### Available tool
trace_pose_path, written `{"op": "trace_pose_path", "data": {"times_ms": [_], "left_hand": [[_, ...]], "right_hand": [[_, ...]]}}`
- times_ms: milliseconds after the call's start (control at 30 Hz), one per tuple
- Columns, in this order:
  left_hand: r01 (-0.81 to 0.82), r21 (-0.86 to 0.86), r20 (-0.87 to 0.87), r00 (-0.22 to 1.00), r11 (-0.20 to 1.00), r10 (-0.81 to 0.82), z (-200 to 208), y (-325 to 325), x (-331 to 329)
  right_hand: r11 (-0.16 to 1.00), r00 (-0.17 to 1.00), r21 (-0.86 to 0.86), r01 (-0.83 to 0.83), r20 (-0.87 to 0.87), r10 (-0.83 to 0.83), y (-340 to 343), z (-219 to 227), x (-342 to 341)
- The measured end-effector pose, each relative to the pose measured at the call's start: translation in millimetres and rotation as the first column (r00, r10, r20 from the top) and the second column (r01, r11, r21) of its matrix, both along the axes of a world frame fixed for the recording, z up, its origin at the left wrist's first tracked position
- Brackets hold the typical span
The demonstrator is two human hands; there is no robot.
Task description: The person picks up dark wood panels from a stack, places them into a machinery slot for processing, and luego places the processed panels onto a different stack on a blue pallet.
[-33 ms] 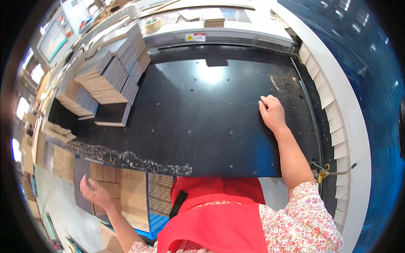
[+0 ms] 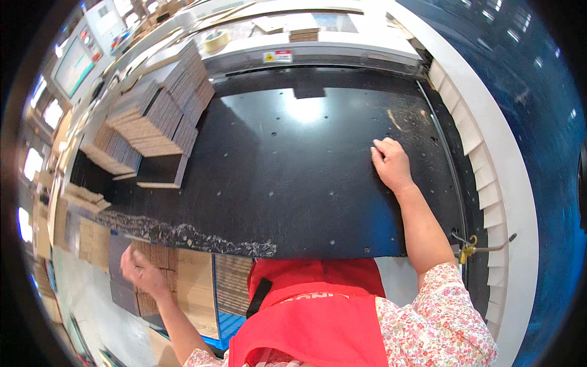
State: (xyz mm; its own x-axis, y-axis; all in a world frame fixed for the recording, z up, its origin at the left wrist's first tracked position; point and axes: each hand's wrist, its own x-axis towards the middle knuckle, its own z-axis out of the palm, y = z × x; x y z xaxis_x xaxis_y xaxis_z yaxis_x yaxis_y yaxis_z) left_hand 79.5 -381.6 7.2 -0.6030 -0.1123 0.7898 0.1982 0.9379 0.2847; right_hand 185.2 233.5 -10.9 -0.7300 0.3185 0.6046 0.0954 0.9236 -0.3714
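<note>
My right hand is over the right part of a shiny black table dotted with small holes. Its fingers are curled in, and nothing shows in them. Off the table's near left edge, my left hand hangs in the air with its fingers apart and empty. Below and beside it are brown stacked boards and a dark grey panel. On the table's left side stand tall stacks of cut grey-faced boards, with one flat board piece in front of them.
A yellow metal fitting with a rod sticks out at the near right, close to my right forearm. White pleated bellows run along the right side. Across the back lies a machine beam, with a tape roll behind it.
My left hand has moved slightly right and its fingers have turned a little. My right hand is almost where it was, and the view has shifted slightly.
</note>
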Motion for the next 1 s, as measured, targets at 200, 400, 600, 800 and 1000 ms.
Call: {"op": "trace_pose_path", "data": {"times_ms": [200,400,600,800,1000], "left_hand": [[0.551,-0.051,0.098,0.833,0.833,-0.545,-3,168,-93],[0.651,-0.099,0.223,0.752,0.753,-0.621,-26,242,-138],[0.666,-0.122,0.276,0.735,0.736,-0.619,-23,259,-151],[0.641,-0.064,0.245,0.753,0.765,-0.610,-30,257,-158],[0.626,-0.040,0.271,0.757,0.779,-0.595,-27,257,-153]], "right_hand": [[0.992,0.995,0.084,-0.099,0.038,0.096,-36,19,70],[0.925,0.926,0.043,0.378,-0.004,-0.378,-104,-16,252],[0.633,0.630,0.077,0.770,0.070,-0.774,-98,-41,303],[0.736,0.721,-0.118,0.667,-0.146,-0.677,-42,-46,261],[0.847,0.902,-0.469,0.251,-0.204,-0.380,-54,-14,241]]}}
